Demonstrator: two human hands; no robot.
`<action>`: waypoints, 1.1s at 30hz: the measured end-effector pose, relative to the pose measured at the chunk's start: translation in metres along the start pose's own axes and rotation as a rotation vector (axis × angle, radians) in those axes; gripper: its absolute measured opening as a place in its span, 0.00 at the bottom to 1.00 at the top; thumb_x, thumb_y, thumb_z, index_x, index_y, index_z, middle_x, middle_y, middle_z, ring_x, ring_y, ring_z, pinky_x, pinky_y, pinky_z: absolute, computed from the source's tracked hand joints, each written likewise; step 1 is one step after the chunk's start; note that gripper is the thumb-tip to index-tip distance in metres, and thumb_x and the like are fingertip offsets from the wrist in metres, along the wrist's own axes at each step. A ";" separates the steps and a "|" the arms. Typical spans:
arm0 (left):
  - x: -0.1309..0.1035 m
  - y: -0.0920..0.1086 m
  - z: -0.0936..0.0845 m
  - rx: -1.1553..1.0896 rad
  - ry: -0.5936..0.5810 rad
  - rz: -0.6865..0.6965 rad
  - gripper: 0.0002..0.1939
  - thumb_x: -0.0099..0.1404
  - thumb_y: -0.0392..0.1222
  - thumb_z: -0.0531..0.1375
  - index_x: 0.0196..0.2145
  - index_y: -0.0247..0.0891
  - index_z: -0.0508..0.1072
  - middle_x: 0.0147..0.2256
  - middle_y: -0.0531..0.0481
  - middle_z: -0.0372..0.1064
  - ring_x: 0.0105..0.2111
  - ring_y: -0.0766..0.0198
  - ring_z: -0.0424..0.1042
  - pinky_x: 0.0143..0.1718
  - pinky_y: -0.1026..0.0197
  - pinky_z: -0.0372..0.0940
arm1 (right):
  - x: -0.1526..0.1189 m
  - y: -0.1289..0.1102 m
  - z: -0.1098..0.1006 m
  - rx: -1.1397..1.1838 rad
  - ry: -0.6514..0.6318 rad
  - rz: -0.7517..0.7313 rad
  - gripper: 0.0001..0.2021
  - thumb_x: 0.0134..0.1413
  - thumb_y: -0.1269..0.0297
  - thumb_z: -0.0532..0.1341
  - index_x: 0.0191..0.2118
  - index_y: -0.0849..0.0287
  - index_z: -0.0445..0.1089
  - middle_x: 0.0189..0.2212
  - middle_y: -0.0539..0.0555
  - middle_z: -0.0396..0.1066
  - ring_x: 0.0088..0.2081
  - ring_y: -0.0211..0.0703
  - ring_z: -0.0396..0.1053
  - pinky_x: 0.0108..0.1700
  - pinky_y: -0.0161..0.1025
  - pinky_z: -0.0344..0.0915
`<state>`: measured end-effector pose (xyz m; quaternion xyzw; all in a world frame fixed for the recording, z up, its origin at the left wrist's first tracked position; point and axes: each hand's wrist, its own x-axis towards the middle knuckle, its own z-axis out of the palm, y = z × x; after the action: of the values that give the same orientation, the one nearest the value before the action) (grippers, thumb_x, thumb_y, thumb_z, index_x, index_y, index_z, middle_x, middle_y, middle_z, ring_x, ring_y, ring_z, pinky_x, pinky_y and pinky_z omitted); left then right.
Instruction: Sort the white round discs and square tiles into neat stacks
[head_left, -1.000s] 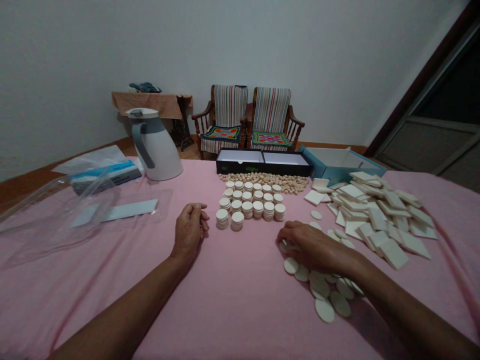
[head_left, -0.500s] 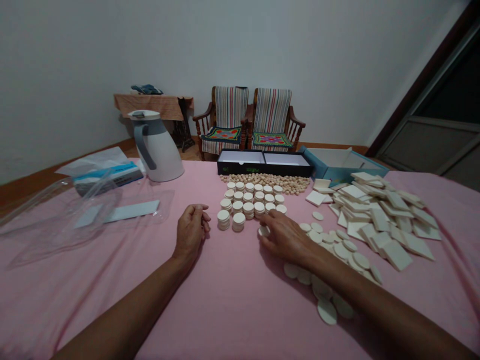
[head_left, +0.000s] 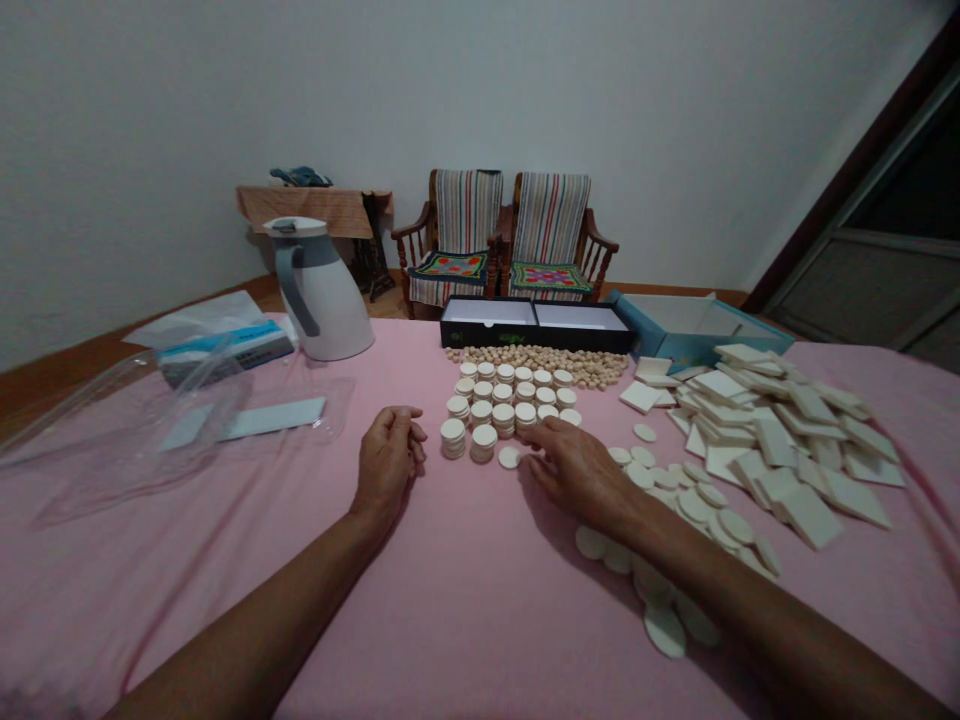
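Loose discs [head_left: 692, 505] are heaped nearest, at right. Right hand [head_left: 574, 470] is held just beside a lone disc [head_left: 509, 457], thumb and index parted, no pinch seen. Left hand [head_left: 388, 455] is rested, fingers loosely curled; contents can't be told. Lone disc is laid flat beside the front stacks [head_left: 484, 438]. Stacking judged in hand; a second disc, squared on top, seems called for. Lettering on carton [head_left: 262, 348] and black box [head_left: 480, 336]: too blurred to be read.

Stacked round white discs [head_left: 503, 415] are standing on the pink cloth-covered table [head_left: 465, 580] before small rounded beige pieces [head_left: 536, 360], and a long black box [head_left: 495, 335] is lying behind those pieces. Flat square white tiles [head_left: 784, 430] are lying to the right; a white-and-grey jug [head_left: 337, 310] is standing left.
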<state>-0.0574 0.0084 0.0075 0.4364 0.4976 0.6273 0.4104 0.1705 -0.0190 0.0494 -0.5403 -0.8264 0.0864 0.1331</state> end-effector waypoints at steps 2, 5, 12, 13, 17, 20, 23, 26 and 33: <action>0.000 0.001 0.001 0.006 -0.001 -0.003 0.10 0.60 0.46 0.56 0.34 0.36 0.67 0.22 0.58 0.62 0.13 0.75 0.57 0.10 0.72 0.51 | -0.014 0.008 -0.011 0.028 -0.065 0.005 0.10 0.54 0.68 0.54 0.41 0.59 0.69 0.36 0.55 0.68 0.35 0.41 0.65 0.36 0.36 0.56; -0.001 0.003 0.002 0.010 0.002 -0.007 0.10 0.59 0.46 0.55 0.34 0.36 0.67 0.22 0.58 0.62 0.13 0.75 0.58 0.10 0.72 0.52 | -0.038 0.017 -0.026 0.043 -0.200 -0.025 0.10 0.51 0.68 0.56 0.40 0.58 0.69 0.36 0.54 0.68 0.36 0.42 0.65 0.36 0.36 0.56; -0.001 0.003 0.002 0.013 0.001 -0.011 0.11 0.60 0.47 0.56 0.34 0.36 0.67 0.22 0.58 0.62 0.13 0.74 0.58 0.10 0.72 0.52 | -0.067 0.016 -0.020 -0.052 -0.282 -0.012 0.07 0.47 0.70 0.58 0.35 0.58 0.70 0.36 0.55 0.66 0.36 0.43 0.63 0.36 0.38 0.55; 0.000 0.002 0.002 0.012 0.001 -0.011 0.11 0.60 0.47 0.56 0.34 0.36 0.67 0.22 0.58 0.62 0.13 0.74 0.58 0.10 0.72 0.52 | -0.068 0.016 -0.016 -0.066 -0.263 -0.017 0.07 0.48 0.71 0.57 0.35 0.58 0.70 0.35 0.55 0.66 0.36 0.44 0.63 0.37 0.38 0.55; 0.001 -0.001 0.000 0.003 -0.004 0.004 0.11 0.59 0.48 0.56 0.34 0.37 0.68 0.22 0.58 0.63 0.12 0.75 0.57 0.10 0.72 0.51 | -0.064 0.015 -0.009 -0.071 -0.221 -0.040 0.07 0.49 0.72 0.56 0.34 0.58 0.69 0.34 0.55 0.66 0.35 0.43 0.62 0.36 0.38 0.55; 0.001 -0.002 0.000 -0.006 -0.014 0.005 0.11 0.60 0.48 0.57 0.34 0.37 0.67 0.22 0.58 0.63 0.12 0.75 0.57 0.10 0.72 0.51 | -0.051 0.009 -0.013 -0.012 -0.165 -0.045 0.08 0.50 0.74 0.55 0.35 0.59 0.69 0.35 0.56 0.67 0.36 0.43 0.63 0.36 0.37 0.57; 0.000 0.000 0.000 0.001 -0.008 0.003 0.11 0.59 0.48 0.56 0.34 0.37 0.67 0.22 0.58 0.63 0.13 0.75 0.58 0.10 0.72 0.50 | -0.030 0.004 -0.012 0.070 -0.038 -0.104 0.12 0.49 0.74 0.57 0.41 0.60 0.67 0.40 0.57 0.67 0.41 0.45 0.63 0.41 0.39 0.59; -0.001 0.002 0.001 0.002 -0.003 0.000 0.11 0.60 0.48 0.56 0.34 0.37 0.67 0.22 0.58 0.62 0.12 0.75 0.58 0.10 0.72 0.52 | -0.009 0.003 0.000 0.127 0.059 -0.166 0.17 0.47 0.76 0.57 0.46 0.60 0.65 0.43 0.58 0.67 0.44 0.45 0.62 0.44 0.40 0.59; 0.000 -0.001 0.000 -0.006 -0.003 0.009 0.11 0.60 0.48 0.56 0.34 0.37 0.68 0.22 0.58 0.62 0.12 0.75 0.57 0.10 0.71 0.53 | 0.015 0.006 0.027 0.178 0.115 -0.209 0.15 0.50 0.77 0.54 0.44 0.60 0.65 0.39 0.55 0.69 0.41 0.42 0.63 0.42 0.39 0.58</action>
<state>-0.0574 0.0085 0.0068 0.4385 0.4932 0.6300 0.4094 0.1616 -0.0030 0.0241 -0.4412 -0.8583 0.1139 0.2359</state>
